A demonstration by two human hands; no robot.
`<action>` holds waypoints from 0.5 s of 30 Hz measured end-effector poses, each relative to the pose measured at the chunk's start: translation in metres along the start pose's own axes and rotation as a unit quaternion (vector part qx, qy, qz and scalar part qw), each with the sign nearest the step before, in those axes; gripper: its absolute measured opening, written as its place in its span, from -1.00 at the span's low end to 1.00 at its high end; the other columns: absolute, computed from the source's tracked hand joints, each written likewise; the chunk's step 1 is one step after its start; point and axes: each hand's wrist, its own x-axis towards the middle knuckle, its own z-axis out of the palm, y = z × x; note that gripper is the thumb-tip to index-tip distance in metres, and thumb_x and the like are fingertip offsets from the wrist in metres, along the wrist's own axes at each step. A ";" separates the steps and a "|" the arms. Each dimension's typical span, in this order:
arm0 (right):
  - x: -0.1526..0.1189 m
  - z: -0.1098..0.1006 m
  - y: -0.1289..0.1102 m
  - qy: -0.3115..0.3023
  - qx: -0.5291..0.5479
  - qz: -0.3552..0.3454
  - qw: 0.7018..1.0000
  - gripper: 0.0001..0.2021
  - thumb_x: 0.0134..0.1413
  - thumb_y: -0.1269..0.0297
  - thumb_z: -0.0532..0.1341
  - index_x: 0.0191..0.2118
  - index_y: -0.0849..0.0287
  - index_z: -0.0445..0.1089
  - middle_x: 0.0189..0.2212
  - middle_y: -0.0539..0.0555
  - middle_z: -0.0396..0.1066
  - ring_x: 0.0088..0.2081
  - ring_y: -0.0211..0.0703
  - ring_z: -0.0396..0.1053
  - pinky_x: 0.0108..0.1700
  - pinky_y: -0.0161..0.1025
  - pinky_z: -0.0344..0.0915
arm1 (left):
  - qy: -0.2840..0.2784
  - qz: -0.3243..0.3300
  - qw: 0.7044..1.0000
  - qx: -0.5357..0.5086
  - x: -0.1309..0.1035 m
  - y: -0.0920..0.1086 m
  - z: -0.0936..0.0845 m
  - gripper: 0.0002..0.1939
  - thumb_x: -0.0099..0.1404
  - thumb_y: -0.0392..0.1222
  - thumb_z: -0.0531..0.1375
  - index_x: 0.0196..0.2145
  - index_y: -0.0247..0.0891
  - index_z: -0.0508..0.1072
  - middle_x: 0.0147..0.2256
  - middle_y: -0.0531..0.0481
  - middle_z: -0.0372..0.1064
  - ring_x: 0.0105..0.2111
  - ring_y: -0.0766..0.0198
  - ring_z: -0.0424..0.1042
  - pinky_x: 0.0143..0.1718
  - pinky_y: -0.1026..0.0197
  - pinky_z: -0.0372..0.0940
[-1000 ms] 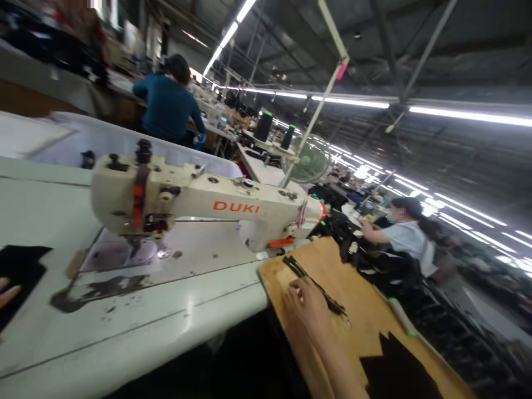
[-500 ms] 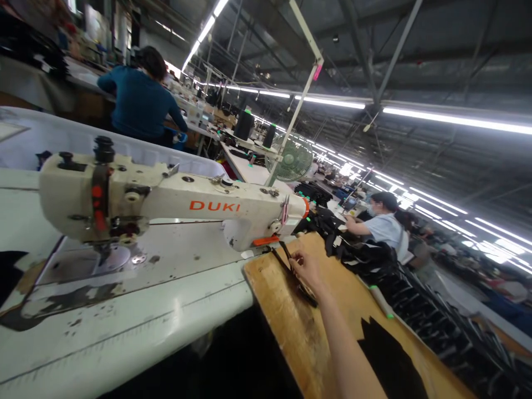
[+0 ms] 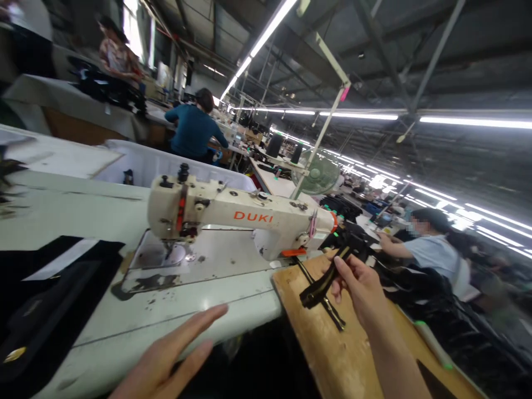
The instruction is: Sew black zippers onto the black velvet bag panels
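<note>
Thumb and fingers of the right grip (image 3: pixel 361 282) pinch a black strip (image 3: pixel 316 291), apparently a zipper, near its far end; the rest slants down leftward from the grip, above a wooden board (image 3: pixel 349 354). A second strip (image 3: pixel 333 313) lies beneath. The tape should be light and limp, best held flat near an end. The left grip (image 3: pixel 168 354), spread, holds nothing.

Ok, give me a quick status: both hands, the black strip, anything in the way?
Right hand gripping black strip. Left hand open, no load visible. Second strip on wooden board, partly hidden behind the first.
</note>
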 end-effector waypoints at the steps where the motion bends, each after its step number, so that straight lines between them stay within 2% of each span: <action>1: -0.007 0.016 -0.006 -0.041 0.021 0.018 0.999 -0.49 0.01 -0.18 0.42 -0.21 0.21 0.43 -0.39 0.12 0.55 -0.65 -0.26 0.38 -0.70 -0.34 0.36 | -0.007 -0.016 1.000 -0.015 0.003 0.011 0.004 -0.40 0.28 0.28 0.25 0.26 0.41 0.32 0.33 0.30 0.19 0.39 -0.13 0.05 0.44 -0.12 -0.09; 2: -0.013 0.034 -0.010 -0.087 0.035 0.031 0.995 -0.51 0.04 -0.17 0.41 -0.22 0.21 0.44 -0.42 0.10 0.55 -0.66 -0.26 0.39 -0.69 -0.34 0.38 | -0.038 -0.017 0.999 -0.033 0.007 0.023 0.007 -0.40 0.29 0.26 0.26 0.27 0.35 0.33 0.34 0.26 0.18 0.39 -0.11 0.05 0.44 -0.12 -0.10; 3: -0.018 0.052 -0.014 -0.135 0.048 0.039 0.989 -0.52 0.08 -0.17 0.39 -0.22 0.21 0.45 -0.47 0.08 0.54 -0.67 -0.26 0.39 -0.67 -0.35 0.39 | -0.043 -0.004 0.998 -0.053 0.011 0.035 0.010 -0.43 0.33 0.24 0.24 0.27 0.27 0.36 0.33 0.18 0.22 0.38 -0.10 0.09 0.43 -0.11 -0.09; 4: -0.022 0.069 -0.017 -0.180 0.061 0.044 0.981 -0.53 0.11 -0.16 0.37 -0.22 0.22 0.45 -0.52 0.05 0.52 -0.68 -0.25 0.39 -0.65 -0.35 0.41 | -0.061 0.007 0.995 -0.077 0.015 0.046 0.012 -0.45 0.35 0.23 0.24 0.25 0.18 0.41 0.27 0.09 0.33 0.32 -0.10 0.20 0.40 -0.09 0.00; 6: -0.026 0.102 -0.021 -0.241 0.085 0.043 0.966 -0.54 0.14 -0.16 0.35 -0.22 0.22 0.46 -0.59 0.01 0.48 -0.68 -0.25 0.40 -0.62 -0.35 0.42 | -0.080 0.008 0.989 -0.122 0.017 0.062 0.012 -0.53 0.37 0.25 0.22 0.05 -0.06 0.61 0.02 -0.07 0.55 0.08 -0.09 0.46 0.22 -0.03 0.27; 7: -0.026 0.115 -0.021 -0.256 0.096 0.038 0.961 -0.54 0.13 -0.16 0.35 -0.23 0.22 0.45 -0.59 0.00 0.48 -0.67 -0.25 0.41 -0.61 -0.36 0.42 | -0.086 -0.006 0.985 -0.149 0.016 0.067 0.009 -0.53 0.35 0.27 0.23 -0.08 -0.16 0.65 -0.12 -0.10 0.59 -0.05 -0.05 0.53 0.09 0.02 0.37; 9: -0.022 0.137 -0.021 -0.277 0.100 0.026 0.955 -0.54 0.12 -0.16 0.35 -0.27 0.22 0.45 -0.60 -0.01 0.47 -0.67 -0.26 0.40 -0.61 -0.36 0.42 | -0.082 -0.063 0.970 -0.222 0.008 0.070 0.001 -0.50 0.29 0.29 0.29 -0.27 -0.26 0.65 -0.29 -0.11 0.60 -0.25 0.05 0.57 -0.15 0.13 0.44; 11: -0.013 0.151 -0.018 -0.287 0.096 0.009 0.953 -0.55 0.12 -0.14 0.36 -0.34 0.22 0.44 -0.64 -0.01 0.45 -0.68 -0.28 0.37 -0.63 -0.39 0.38 | -0.066 -0.128 0.942 -0.304 -0.005 0.066 -0.010 -0.50 0.20 0.27 0.38 -0.29 -0.29 0.65 -0.33 -0.12 0.60 -0.31 0.12 0.58 -0.24 0.21 0.45; 13: -0.001 0.162 -0.014 -0.256 0.113 -0.010 0.960 -0.56 0.09 -0.12 0.38 -0.38 0.22 0.43 -0.62 0.01 0.46 -0.69 -0.31 0.34 -0.65 -0.42 0.32 | -0.053 -0.177 0.917 -0.353 -0.020 0.061 -0.020 -0.51 0.15 0.23 0.43 -0.29 -0.31 0.67 -0.32 -0.16 0.61 -0.32 0.13 0.60 -0.26 0.24 0.46; 15: 0.011 0.174 -0.007 -0.209 0.143 -0.017 0.967 -0.57 0.03 -0.10 0.42 -0.36 0.23 0.44 -0.52 0.06 0.53 -0.68 -0.35 0.31 -0.67 -0.44 0.26 | -0.034 -0.202 0.905 -0.372 -0.033 0.055 -0.027 -0.53 0.12 0.18 0.47 -0.28 -0.33 0.68 -0.29 -0.21 0.62 -0.28 0.10 0.63 -0.26 0.25 0.47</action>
